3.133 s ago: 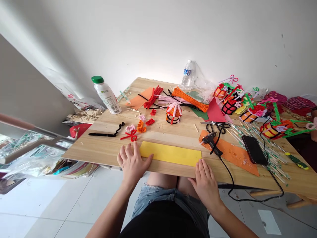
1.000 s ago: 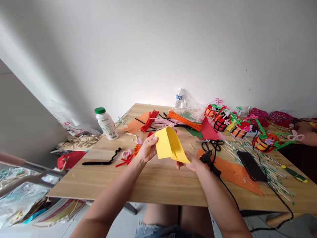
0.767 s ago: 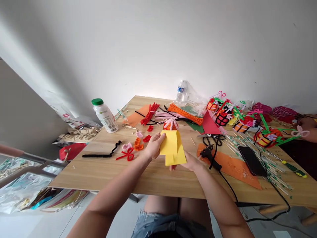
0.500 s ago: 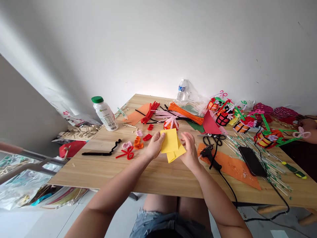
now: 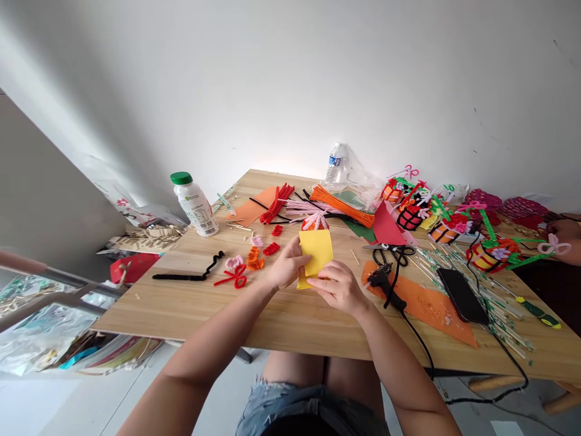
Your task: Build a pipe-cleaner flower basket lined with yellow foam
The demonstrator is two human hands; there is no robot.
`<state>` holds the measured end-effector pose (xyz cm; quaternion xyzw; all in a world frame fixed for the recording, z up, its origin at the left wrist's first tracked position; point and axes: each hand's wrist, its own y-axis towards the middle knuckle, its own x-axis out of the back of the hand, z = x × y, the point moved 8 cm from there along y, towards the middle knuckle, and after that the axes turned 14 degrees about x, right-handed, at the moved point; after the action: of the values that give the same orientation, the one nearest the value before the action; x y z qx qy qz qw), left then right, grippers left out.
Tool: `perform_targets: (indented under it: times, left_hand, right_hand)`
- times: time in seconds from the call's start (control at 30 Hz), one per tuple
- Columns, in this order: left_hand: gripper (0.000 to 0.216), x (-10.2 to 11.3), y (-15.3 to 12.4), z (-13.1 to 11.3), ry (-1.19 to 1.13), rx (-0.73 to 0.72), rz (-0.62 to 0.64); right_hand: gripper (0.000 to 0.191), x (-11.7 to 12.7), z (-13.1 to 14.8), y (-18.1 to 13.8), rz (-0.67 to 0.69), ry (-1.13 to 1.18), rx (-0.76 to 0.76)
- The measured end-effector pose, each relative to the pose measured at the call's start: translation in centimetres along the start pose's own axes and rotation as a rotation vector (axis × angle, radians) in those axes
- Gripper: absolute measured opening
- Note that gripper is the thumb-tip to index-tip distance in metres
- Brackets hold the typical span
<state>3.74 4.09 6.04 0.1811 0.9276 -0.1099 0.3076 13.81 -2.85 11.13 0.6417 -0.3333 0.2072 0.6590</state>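
Observation:
Above the table's front half, my left hand (image 5: 290, 266) is closed on folded yellow paper (image 5: 316, 249), its thumb lying across the sheet. My right hand (image 5: 338, 284) pinches the lower part of the same paper, fingertips close to my left hand. Just behind the paper sits a small red and orange piece with pink pipe cleaner strips (image 5: 315, 220). To the left lie a red pipe cleaner bow (image 5: 235, 277), a coiled orange pipe cleaner (image 5: 255, 259) and a partly wound black one (image 5: 181, 277).
A white bottle with green cap (image 5: 195, 204) stands at left. On the right are a glue gun (image 5: 385, 283) on orange felt, scissors (image 5: 398, 251), a phone (image 5: 462, 295), a screwdriver (image 5: 538, 312) and several decorated baskets (image 5: 447, 228). Another person's hand (image 5: 565, 229) shows at the far right.
My right hand, half-spread before, has come in and pinched the yellow paper's lower part. The lower piece, formerly sticking out at an angle, now lies lined up under the upper sheet.

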Motion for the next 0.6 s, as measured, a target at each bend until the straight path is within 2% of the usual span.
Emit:
perform_targets:
  times: [0.1,0.23,0.37,0.5,0.6]
  left_hand:
    - [0.058,0.2,0.0,0.0,0.021,0.083,0.068]
    - [0.053,0.2,0.2,0.4,0.064,0.168,0.177]
    - [0.04,-0.9,0.1,1.2,0.04,0.133,0.245]
    - [0.043,-1.6,0.2,2.6,0.045,0.083,0.227]
    - [0.05,-1.3,0.0,2.7,0.176,0.012,0.144]
  right_hand:
    - [0.012,1.1,-0.5,0.1,-0.102,0.063,-0.069]
    - [0.009,2.3,-2.6,-1.1,-0.24,0.036,-0.297]
    - [0.012,1.8,-4.8,-3.2,-0.292,0.052,-0.546]
    - [0.015,0.7,-5.9,-4.6,-0.333,0.206,-0.705]
    - [0.017,0.1,-6.3,-5.0,-0.351,0.326,-0.811]
